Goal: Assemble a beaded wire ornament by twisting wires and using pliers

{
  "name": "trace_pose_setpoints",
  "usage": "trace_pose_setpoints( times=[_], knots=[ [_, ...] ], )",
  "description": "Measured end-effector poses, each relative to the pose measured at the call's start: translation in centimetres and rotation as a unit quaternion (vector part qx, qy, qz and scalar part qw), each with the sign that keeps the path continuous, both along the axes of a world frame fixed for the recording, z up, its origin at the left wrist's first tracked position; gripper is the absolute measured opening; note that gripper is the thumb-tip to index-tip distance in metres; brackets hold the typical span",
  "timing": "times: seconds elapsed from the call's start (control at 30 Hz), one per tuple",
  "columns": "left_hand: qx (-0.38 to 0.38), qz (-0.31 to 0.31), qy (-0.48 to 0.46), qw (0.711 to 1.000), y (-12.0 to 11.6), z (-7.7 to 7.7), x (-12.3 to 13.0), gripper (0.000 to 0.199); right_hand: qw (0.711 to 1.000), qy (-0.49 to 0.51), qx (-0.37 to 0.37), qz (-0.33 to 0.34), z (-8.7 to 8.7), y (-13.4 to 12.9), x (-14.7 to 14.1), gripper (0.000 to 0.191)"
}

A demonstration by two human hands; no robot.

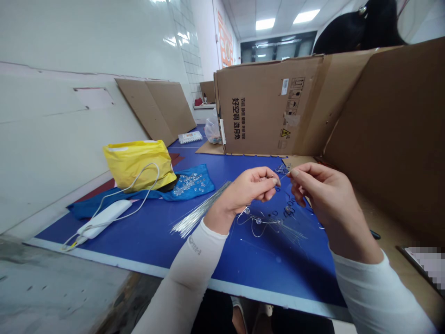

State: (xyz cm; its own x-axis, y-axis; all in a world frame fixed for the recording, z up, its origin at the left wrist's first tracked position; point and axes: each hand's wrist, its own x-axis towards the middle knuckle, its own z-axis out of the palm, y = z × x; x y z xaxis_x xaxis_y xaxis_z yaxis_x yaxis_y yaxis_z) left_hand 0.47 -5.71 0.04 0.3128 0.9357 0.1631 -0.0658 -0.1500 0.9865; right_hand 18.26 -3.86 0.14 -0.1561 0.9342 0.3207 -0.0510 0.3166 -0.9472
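Observation:
My left hand [245, 190] and my right hand [321, 192] hang above the blue tabletop [278, 273], fingers pinched together on a thin silver wire ornament. A small tangle of wire [283, 169] shows just past the fingertips. Below my hands dangle looped wires [260, 222] threaded with clear beads. Just left of my left wrist, a fan of loose straight silver wires [198, 213] lies on the table. Farther left, a blue cloth [194, 185] holds a heap of clear beads [187, 184].
A yellow plastic bag [137, 164] sits on the blue cloth, and a white power adapter [104, 218] with its cable lies nearby. Cardboard sheets and a large carton [267, 106] stand along the table's far and right sides. A white wall runs along the left.

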Motion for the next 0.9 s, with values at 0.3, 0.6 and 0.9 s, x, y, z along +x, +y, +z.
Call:
trace_pose_setpoints(
  times=[0.3,0.6,0.9],
  knots=[
    [0.009,0.010,0.015,1.000,-0.25,0.29,-0.08,0.013,0.999,0.033,0.004,0.011,0.09,0.12,0.14,0.029],
    [0.039,0.024,0.066,0.997,-0.72,0.26,0.37,0.016,0.974,-0.121,0.108,-0.156,-0.36,-0.21,-0.21,0.019],
    [0.028,0.007,0.029,0.999,-0.05,-0.12,-0.22,0.018,0.998,-0.046,0.033,0.006,0.25,-0.56,0.22,0.012]
  ],
)
